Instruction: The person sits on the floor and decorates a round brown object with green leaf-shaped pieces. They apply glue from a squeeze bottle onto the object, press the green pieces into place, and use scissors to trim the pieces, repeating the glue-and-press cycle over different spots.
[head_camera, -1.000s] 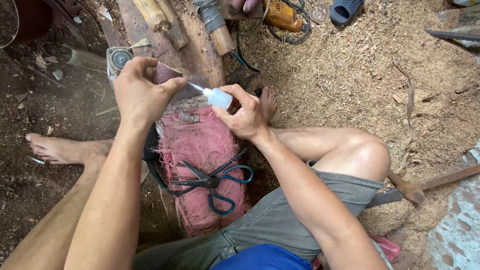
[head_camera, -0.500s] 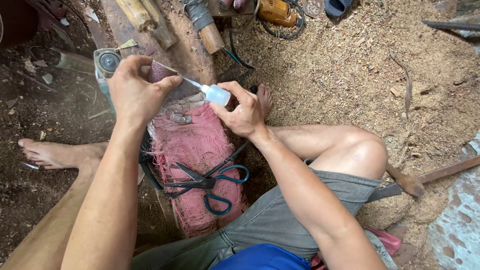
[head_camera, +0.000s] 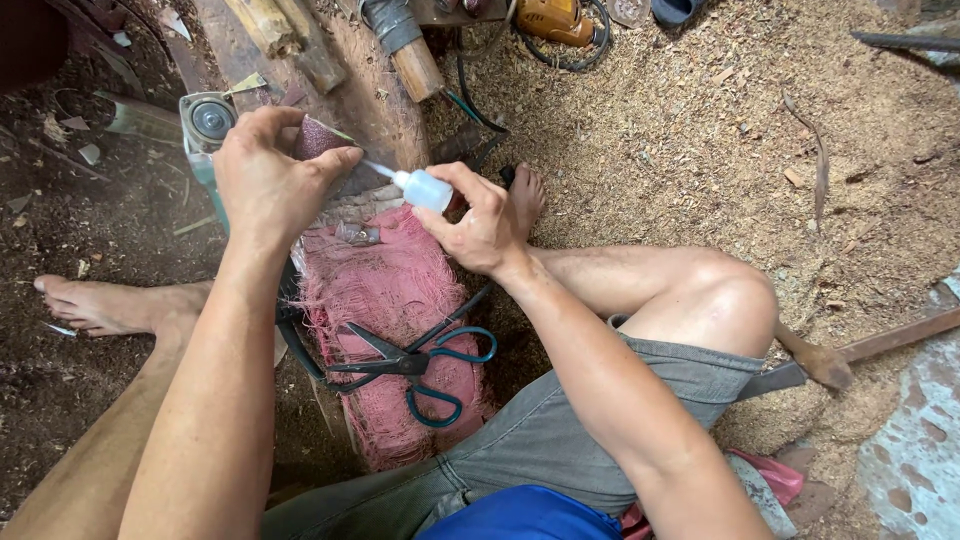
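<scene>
the right hand (head_camera: 480, 225) pinches a small white squeeze bottle (head_camera: 425, 188), its long axis running toward 10 o'clock, nozzle tip touching or just short of the dark reddish piece (head_camera: 318, 137) that the left hand (head_camera: 268, 180) grips with curled fingers. both hands meet there, the left nearer. below, at 6 o'clock, scissors (head_camera: 410, 362) lie on a frayed pink cloth (head_camera: 385, 290). a grinder (head_camera: 205, 122) sits at 9 o'clock of the left hand. sawdust floor (head_camera: 700, 130) all around.
</scene>
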